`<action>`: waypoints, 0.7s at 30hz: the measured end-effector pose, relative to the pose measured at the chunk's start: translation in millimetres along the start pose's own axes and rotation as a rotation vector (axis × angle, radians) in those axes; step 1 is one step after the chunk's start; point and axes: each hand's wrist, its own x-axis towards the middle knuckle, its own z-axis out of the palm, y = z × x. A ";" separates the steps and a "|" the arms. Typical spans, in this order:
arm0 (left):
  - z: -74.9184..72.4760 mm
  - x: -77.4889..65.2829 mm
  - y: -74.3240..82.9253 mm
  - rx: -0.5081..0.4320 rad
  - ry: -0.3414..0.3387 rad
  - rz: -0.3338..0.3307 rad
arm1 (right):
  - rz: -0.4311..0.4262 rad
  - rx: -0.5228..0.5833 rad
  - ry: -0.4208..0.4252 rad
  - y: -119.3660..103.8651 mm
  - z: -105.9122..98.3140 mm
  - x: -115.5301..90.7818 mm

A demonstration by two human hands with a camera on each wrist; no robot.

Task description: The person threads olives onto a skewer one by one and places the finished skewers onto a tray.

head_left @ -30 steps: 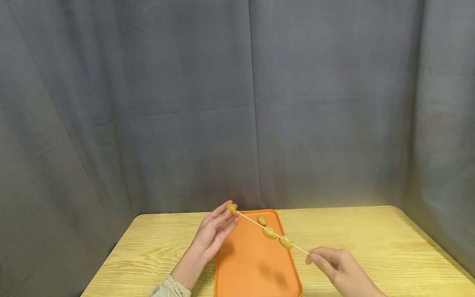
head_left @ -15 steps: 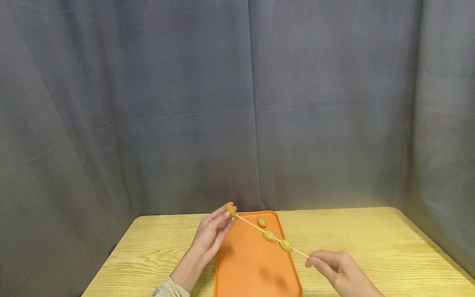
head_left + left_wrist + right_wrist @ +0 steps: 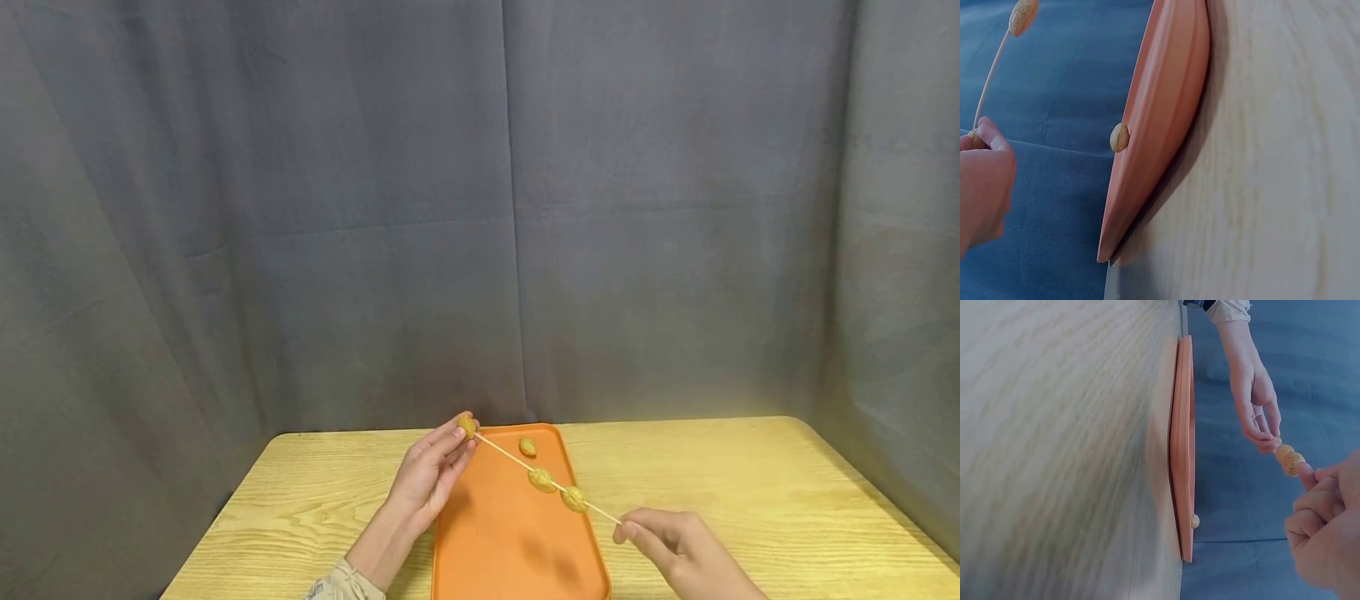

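Observation:
My left hand (image 3: 427, 479) pinches an oval, golden-brown piece with wrinkled skin (image 3: 467, 427) at the far-left end of a thin wooden skewer (image 3: 502, 452). The other end is pinched between thumb and fingers of my right hand (image 3: 678, 542). Two more such pieces, a middle one (image 3: 542, 480) and one nearer the right hand (image 3: 575, 499), are threaded on the skewer, close together. The skewer slants down to the right, held above an orange tray (image 3: 517, 542). In the left wrist view, fingers wrap the piece (image 3: 977, 140), mostly hiding it.
One loose oval piece (image 3: 527, 447) lies on the tray near its far end. The tray stands on a light wood-grain table (image 3: 720, 467) with rounded far corners. Grey curtains (image 3: 390, 233) hang behind the table and at both sides.
Both hands have come down slightly with the skewer, and the right hand has shifted a little to the left. Both grips are the same, and the loose piece stays on the tray.

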 end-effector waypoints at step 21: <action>2.0 -0.8 -9.5 -0.010 0.066 -0.004 | 0.076 0.083 -0.076 4.8 8.6 -1.9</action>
